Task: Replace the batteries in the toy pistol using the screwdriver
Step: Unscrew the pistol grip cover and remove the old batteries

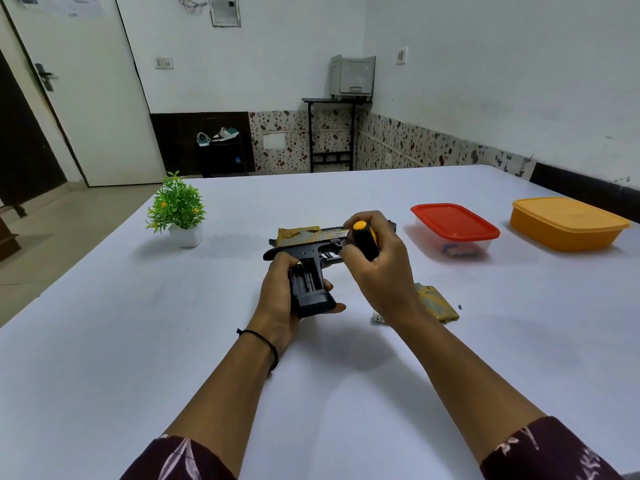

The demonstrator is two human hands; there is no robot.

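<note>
On the white desk (pixel 138 341), far left, stands one small potted plant (pixel 177 209). Near the middle, the left hand (pixel 282 299) is wrapped around the grip of the one toy pistol (pixel 311 252), fingers curled shut on it; the pistol lies on its side on the desk, its long axis running left to right, barrel toward the right, grip pointing back at the person with its open compartment facing up. The right hand (pixel 377 265) is closed around one screwdriver (pixel 364 239), black handle with a yellow end uppermost, over the trigger area. Printing on the slide is too small to read. Beside the right wrist lie a tan cover piece (pixel 437 303) and a small white item marked "CE" (pixel 378 318). Farther right sit two lidded containers: one red-lidded (pixel 453 225), one orange (pixel 568 225).
</note>
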